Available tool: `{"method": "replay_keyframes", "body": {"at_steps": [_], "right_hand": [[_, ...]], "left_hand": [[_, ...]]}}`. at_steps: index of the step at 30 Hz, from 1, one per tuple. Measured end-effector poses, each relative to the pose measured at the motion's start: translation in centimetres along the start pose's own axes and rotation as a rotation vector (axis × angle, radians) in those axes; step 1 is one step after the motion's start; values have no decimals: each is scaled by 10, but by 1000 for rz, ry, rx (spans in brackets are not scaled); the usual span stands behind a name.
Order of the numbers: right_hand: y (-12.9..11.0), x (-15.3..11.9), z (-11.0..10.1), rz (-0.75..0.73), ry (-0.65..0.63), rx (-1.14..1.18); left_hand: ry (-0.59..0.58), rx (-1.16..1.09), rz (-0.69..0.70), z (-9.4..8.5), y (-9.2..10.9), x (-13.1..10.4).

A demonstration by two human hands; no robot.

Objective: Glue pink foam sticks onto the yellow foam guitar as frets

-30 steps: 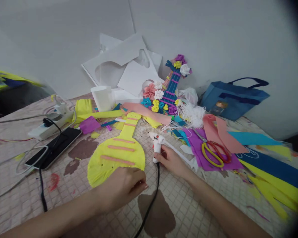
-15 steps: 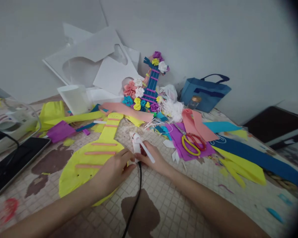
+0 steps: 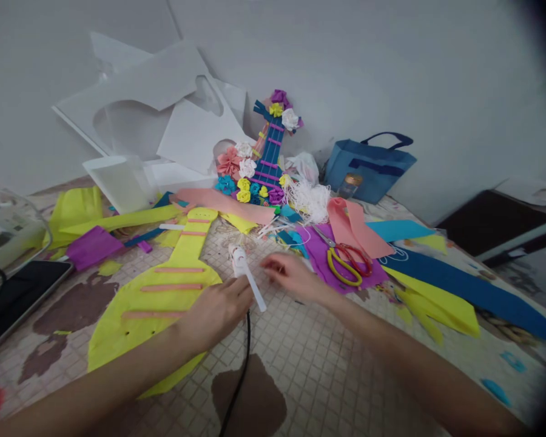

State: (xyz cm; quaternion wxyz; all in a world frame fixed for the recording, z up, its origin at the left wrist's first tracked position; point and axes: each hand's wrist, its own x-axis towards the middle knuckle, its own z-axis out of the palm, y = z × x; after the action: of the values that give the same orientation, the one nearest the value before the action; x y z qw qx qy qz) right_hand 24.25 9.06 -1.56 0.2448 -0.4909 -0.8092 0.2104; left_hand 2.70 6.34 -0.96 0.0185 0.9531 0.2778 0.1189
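Observation:
My left hand is closed around a white hot glue gun, just right of a yellow guitar-shaped cutout. A translucent glue stick slants out of the gun toward me, and a black cord trails from the gun down the table. Salmon strips lie across the cutout's body and neck. My right hand hovers right of the gun, apart from it, with loosely bent fingers and nothing visible in them.
Scissors with red and yellow handles rest on purple paper to the right. Behind stand a flower-trimmed blue guitar, white cut boards and a blue bag. A black phone lies at left.
My right hand has come off the glue gun and moved a little to the right. My left hand keeps hold of the gun. The whole view has shifted slightly.

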Motion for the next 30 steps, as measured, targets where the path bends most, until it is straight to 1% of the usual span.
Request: {"method": "replay_keyframes", "body": {"at_steps": [3, 5, 6, 8, 10, 13, 16, 19, 23, 25, 27, 30], "right_hand": [[25, 27, -35, 31, 109, -178], [40, 46, -51, 43, 125, -290], [47, 55, -55, 45, 116, -340], [56, 69, -57, 39, 76, -422], [61, 79, -55, 26, 31, -486], [68, 89, -51, 10, -16, -553], [74, 97, -50, 3, -35, -593], [78, 104, -49, -18, -69, -590], [81, 110, -52, -40, -109, -525], [80, 110, -60, -24, -113, -478], [78, 109, -72, 6, -126, -415], [71, 105, -91, 64, -196, -269]], "left_hand": [[-21, 26, -2, 0, 0, 0], [-34, 25, -7, 0, 1, 0], [-41, 20, -5, -1, 1, 1], [-53, 9, 3, -1, 1, 2], [-62, -3, 14, -1, 0, 2], [-61, -22, 26, 0, -1, 1], [-63, -40, 43, 0, -2, 0], [-75, -52, 68, -2, -3, 1], [-66, -69, 104, -7, -4, 2], [-47, -78, 122, -9, -5, 1], [-30, -86, 143, -10, -6, 0], [-7, -82, 169, -10, -8, -2]]}}
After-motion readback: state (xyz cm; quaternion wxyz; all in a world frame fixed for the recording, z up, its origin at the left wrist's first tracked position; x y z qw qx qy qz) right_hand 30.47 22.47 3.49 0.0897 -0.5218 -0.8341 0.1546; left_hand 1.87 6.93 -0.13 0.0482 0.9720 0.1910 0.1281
